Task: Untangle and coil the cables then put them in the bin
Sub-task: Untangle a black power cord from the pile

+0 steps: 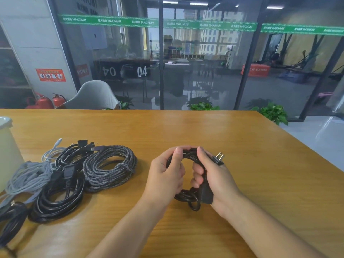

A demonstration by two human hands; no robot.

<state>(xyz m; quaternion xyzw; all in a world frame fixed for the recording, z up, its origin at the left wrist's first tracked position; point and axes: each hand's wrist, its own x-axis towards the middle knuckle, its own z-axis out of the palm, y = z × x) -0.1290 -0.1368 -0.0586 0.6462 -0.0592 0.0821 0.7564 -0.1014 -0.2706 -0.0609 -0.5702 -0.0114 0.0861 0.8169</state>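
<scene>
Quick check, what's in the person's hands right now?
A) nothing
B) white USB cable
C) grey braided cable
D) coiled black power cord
D: both the left hand and the right hand grip the coiled black power cord, its pronged plug sticking out past the right hand, while the grey braided cable lies on the table.

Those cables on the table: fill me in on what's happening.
A person holds a coiled black power cable in both hands, the left hand and right hand gripping opposite sides above the wooden table. A braided grey-black cable coil and other cables lie left. A white container stands at the far left.
</scene>
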